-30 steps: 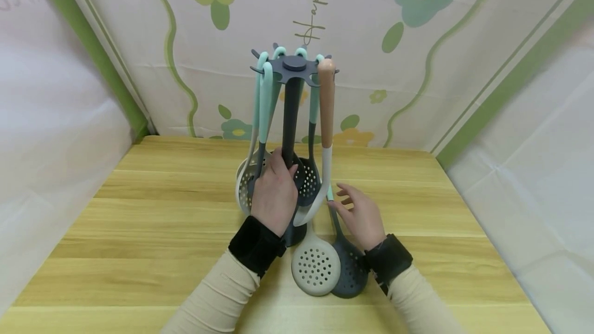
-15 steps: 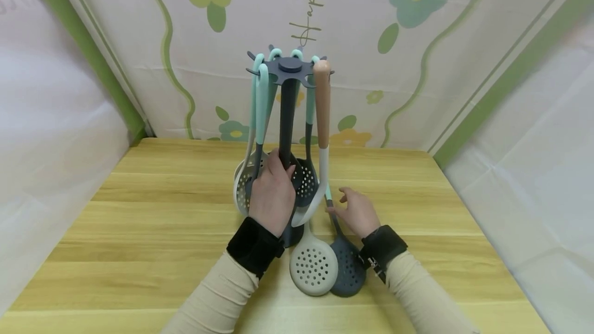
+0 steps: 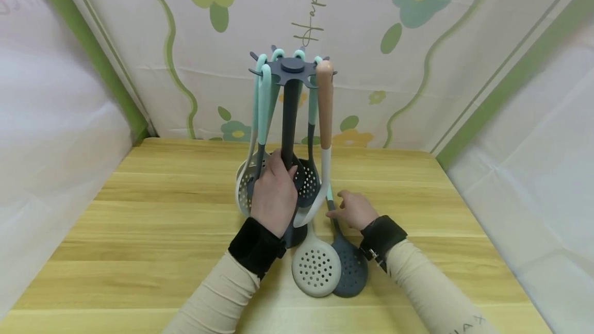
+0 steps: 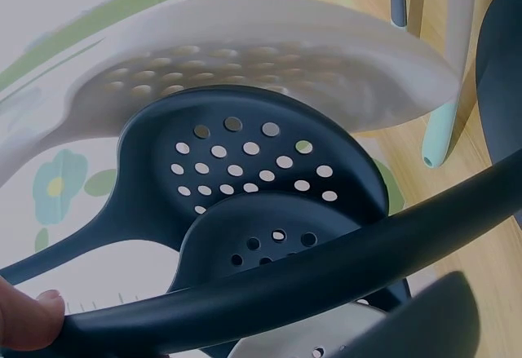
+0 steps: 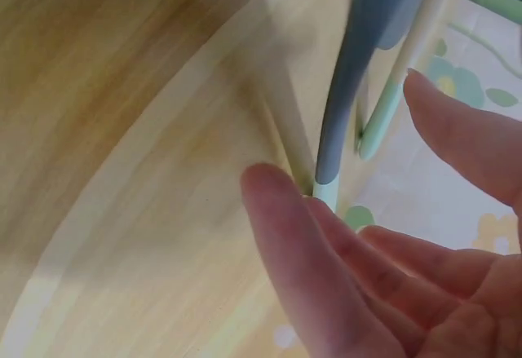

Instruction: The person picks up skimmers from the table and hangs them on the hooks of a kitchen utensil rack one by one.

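My left hand (image 3: 275,197) grips the black post (image 3: 289,122) of a rotating utensil rack; in the left wrist view its thumb (image 4: 28,319) lies along the post. Several mint-handled utensils and a white ladle with a wooden handle (image 3: 326,104) hang from the rack. On the table, a dark grey skimmer (image 3: 351,271) lies partly under a beige skimmer (image 3: 316,267), with the rack hiding the beige one's handle. My right hand (image 3: 356,211) is at the dark skimmer's handle, thumb and fingers parted; the right wrist view shows a gap between fingers and handle (image 5: 338,117).
The rack's slotted top (image 3: 292,66) stands well above the wooden table (image 3: 153,241). Hanging skimmers, one of them dark (image 4: 245,146), crowd around the left hand. A flower-printed cloth (image 3: 362,24) forms the back wall, with white cloth on both sides.
My right hand has moved slightly down along the dark skimmer's handle, its wrist turning flatter. The left hand keeps its grip on the post.
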The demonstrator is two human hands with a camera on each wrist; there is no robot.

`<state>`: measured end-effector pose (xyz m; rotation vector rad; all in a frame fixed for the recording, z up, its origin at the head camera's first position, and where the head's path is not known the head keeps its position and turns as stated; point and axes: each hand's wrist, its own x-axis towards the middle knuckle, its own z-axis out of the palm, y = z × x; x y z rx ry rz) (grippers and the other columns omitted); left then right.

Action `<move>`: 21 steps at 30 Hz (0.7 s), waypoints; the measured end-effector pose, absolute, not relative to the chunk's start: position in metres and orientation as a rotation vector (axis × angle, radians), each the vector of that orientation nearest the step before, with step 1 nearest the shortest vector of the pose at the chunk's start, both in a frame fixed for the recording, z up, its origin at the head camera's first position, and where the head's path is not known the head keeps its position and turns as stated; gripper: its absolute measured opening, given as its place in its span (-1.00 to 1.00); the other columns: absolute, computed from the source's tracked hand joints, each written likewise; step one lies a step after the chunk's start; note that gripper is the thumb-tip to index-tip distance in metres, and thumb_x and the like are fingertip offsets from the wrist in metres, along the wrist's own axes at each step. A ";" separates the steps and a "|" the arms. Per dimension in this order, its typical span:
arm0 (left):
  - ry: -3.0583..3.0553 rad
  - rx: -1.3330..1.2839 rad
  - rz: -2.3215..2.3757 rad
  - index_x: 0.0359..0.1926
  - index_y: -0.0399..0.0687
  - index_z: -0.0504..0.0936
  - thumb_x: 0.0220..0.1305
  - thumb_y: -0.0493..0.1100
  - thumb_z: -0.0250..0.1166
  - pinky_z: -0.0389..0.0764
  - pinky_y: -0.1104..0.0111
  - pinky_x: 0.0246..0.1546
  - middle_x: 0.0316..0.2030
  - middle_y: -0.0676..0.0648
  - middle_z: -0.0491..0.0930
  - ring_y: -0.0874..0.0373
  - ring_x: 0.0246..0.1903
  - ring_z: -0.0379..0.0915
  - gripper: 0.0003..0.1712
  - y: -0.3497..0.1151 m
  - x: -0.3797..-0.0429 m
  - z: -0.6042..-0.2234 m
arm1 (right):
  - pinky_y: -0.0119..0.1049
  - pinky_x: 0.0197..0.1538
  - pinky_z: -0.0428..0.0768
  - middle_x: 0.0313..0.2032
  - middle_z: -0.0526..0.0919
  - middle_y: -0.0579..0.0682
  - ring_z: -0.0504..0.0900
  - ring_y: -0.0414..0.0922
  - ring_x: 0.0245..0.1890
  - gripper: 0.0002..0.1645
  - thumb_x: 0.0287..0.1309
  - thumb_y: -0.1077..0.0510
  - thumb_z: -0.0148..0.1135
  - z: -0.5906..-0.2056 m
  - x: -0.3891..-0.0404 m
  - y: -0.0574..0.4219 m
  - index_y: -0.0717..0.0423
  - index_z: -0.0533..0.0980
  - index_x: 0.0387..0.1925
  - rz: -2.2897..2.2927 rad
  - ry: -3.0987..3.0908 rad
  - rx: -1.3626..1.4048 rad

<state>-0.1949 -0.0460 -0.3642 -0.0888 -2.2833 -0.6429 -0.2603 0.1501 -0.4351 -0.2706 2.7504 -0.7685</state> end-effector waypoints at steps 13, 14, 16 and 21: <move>-2.264 -0.095 -0.644 0.13 -0.44 0.36 0.38 -0.22 0.26 0.67 0.19 -0.53 -0.26 -0.33 0.64 -0.09 -0.50 0.68 -0.54 -0.046 -0.196 -0.365 | -0.35 -0.65 0.52 -0.55 0.57 0.05 0.57 -0.11 -0.69 -0.46 0.10 0.04 0.46 -0.443 -0.273 0.142 0.33 0.50 -0.05 -0.673 2.715 -0.220; -2.265 -0.095 -0.642 0.13 -0.45 0.36 0.38 -0.22 0.26 0.67 0.19 -0.53 -0.26 -0.33 0.64 -0.09 -0.50 0.68 -0.54 -0.046 -0.196 -0.365 | -0.35 -0.66 0.52 -0.57 0.57 0.05 0.57 -0.11 -0.70 -0.52 0.09 0.03 0.46 -0.444 -0.274 0.142 0.29 0.50 -0.14 -0.675 2.709 -0.214; -2.266 -0.094 -0.645 0.13 -0.45 0.36 0.38 -0.22 0.26 0.67 0.19 -0.53 -0.25 -0.33 0.64 -0.09 -0.50 0.68 -0.54 -0.046 -0.196 -0.365 | -0.36 -0.68 0.51 -0.62 0.57 0.05 0.56 -0.12 -0.74 -0.60 0.09 0.03 0.46 -0.446 -0.276 0.142 0.22 0.48 -0.28 -0.667 2.696 -0.211; -2.271 -0.092 -0.648 0.13 -0.45 0.37 0.38 -0.21 0.26 0.68 0.19 -0.52 -0.25 -0.32 0.63 -0.08 -0.49 0.68 -0.54 -0.046 -0.196 -0.365 | -0.32 -0.66 0.57 -0.67 0.59 0.05 0.58 -0.11 -0.75 -0.65 0.12 0.03 0.43 -0.450 -0.283 0.142 0.16 0.45 -0.41 -0.672 2.619 -0.185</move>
